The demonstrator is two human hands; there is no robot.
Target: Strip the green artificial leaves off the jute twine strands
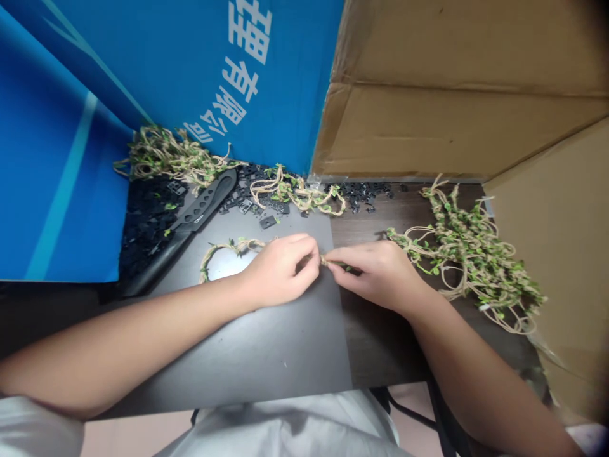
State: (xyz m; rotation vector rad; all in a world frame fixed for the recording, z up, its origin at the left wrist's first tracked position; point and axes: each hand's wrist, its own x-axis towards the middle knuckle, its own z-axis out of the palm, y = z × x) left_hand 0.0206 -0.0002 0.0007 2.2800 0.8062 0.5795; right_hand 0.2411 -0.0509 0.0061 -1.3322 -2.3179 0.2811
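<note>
Both hands are at work right here in the middle: the left hand [283, 270] has thumb and curled fingers pinched together at the leafy twine cord [242, 244], and the right hand [375, 270] meets it tip to tip, thumb and forefinger gripping a short bit that shows in the narrow gap between them. Look left and there's the cord's loop, curving out from behind the left hand over the grey mat [266, 355]; the stretch inside the fingers is hidden from me. Over by the right forearm, a big tangle of similar cords [480, 254] sprawls across the dark tabletop [375, 355]. Beyond the hands sits a smaller bunch [299, 193], near the blue panel [285, 76], and a black knife-shaped tool [200, 216] lies slantwise to the left, among scattered black bits [143, 216].
</note>
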